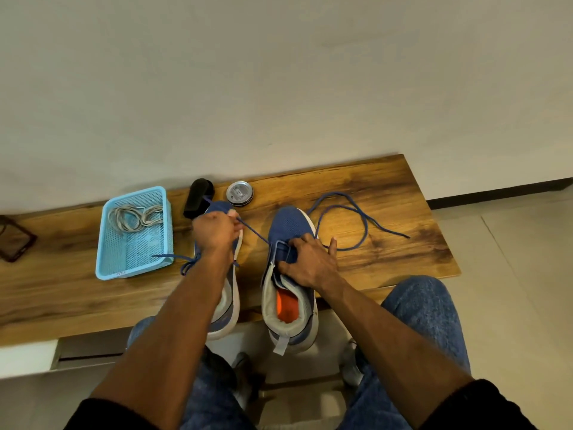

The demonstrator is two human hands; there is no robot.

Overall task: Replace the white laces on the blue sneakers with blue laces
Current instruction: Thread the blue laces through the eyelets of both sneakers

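A person in blue jeans sits at a long wooden tabletop [387, 193] set against a pale wall, two blue mesh sneakers with white soles standing side by side at its near edge, toes toward the wall. The left hand [214, 229], fingers curled, pinches one end of a dark blue shoelace [341, 209] and holds it taut above the left sneaker [228, 311]; the lace runs down to the lowest eyelets of the right sneaker [290, 225]. The right hand [307, 262] grips that shoe's tongue and eyelet area, fingers curled over the upper and the index finger lifted. The other end of the lace lies in loose loops on the tabletop to the right of the shoe. An orange insole shows inside the right sneaker. The left sneaker already carries a blue lace, its ends trailing toward a light blue perforated plastic basket [107, 243], which holds a tangle of white laces [133, 217]. Behind the shoes sit a black shoe brush [197, 195] and a round silver-lidded tin [239, 193]. A dark-framed flat object [15, 240] lies at the far left.
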